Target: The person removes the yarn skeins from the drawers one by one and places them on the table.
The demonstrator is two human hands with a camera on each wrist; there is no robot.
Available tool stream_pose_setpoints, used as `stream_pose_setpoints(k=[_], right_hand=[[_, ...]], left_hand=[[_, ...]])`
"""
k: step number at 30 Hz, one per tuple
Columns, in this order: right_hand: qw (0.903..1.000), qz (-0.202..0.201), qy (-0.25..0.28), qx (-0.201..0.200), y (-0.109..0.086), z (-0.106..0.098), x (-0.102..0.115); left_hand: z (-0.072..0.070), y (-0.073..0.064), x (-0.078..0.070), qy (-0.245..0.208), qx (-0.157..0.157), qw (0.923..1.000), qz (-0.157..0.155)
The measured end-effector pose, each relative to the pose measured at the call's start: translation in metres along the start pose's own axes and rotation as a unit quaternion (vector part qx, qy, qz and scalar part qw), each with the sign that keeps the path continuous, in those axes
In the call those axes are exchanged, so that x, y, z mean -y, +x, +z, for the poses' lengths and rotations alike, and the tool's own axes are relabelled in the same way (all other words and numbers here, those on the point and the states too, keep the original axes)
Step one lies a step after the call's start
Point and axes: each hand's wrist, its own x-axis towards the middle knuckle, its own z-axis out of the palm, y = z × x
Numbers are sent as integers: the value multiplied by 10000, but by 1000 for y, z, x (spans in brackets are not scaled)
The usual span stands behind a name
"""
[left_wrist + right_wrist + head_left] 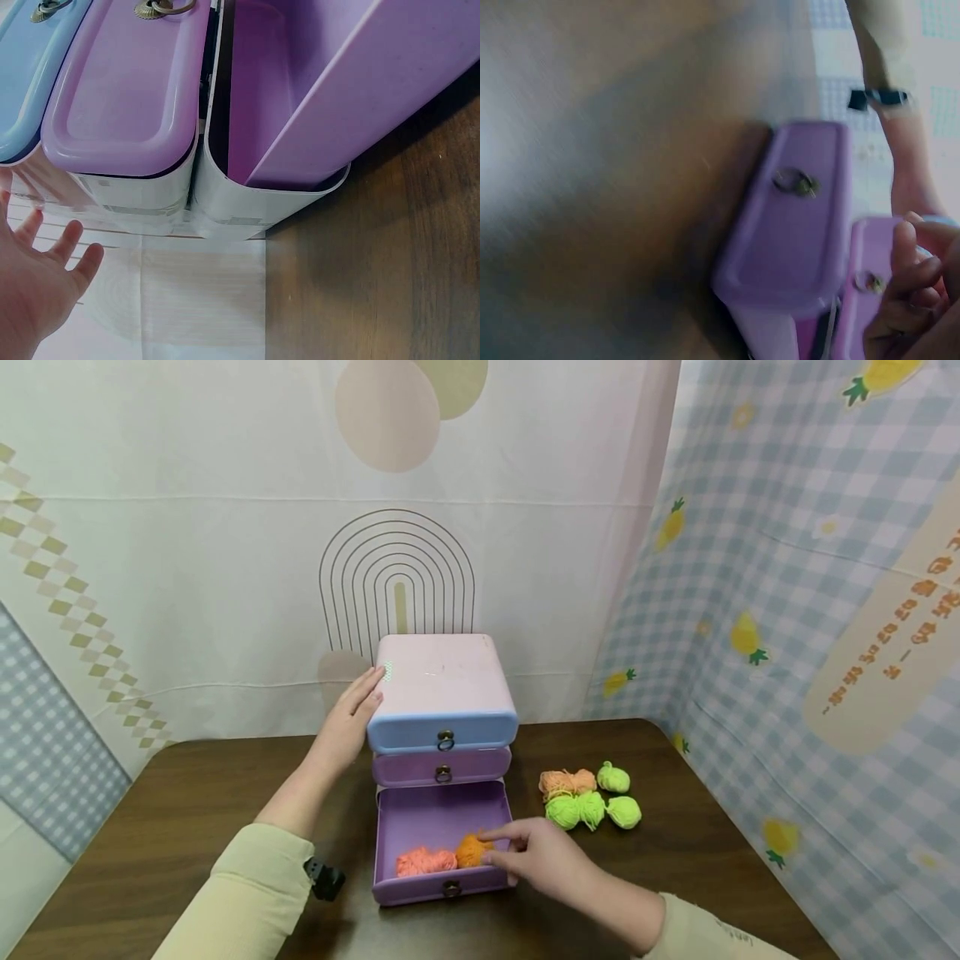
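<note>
A small cabinet with a pink top [446, 672] has a blue drawer [442, 732], a purple middle drawer [441, 767] and a pulled-out purple bottom drawer [442, 806]. My left hand [347, 722] lies along the cabinet's upper left side, its fingers spread in the left wrist view. Inside the bottom drawer, toward its front, are a coral yarn ball [425, 862] and an orange yarn ball [471, 852]. Over the drawer's right front side is my right hand [551, 858], thumb and forefinger apart beside the orange ball. The right wrist view shows no yarn in the fingers [904, 289].
Right of the cabinet, peach yarn balls [567, 782] and several green yarn balls [576, 810] lie on the brown wooden table [247, 768]. A patterned cloth [225, 610] hangs behind. A dark wrist camera [326, 878] is strapped to the left forearm.
</note>
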Motion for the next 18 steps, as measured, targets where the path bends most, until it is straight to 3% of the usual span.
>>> stream_pose_setpoints(k=[8,13,18], right_hand=[[9929,362,347,1083,31,-25,-2],[9836,486,127,1730,52,-35,-9],[9753,539,-175,2136,70,-39,-15]], left_hand=[[0,0,0,95,39,9999,-40],[-1,0,-1,96,45,9999,-43],[-1,0,0,132,50,9999,-66]])
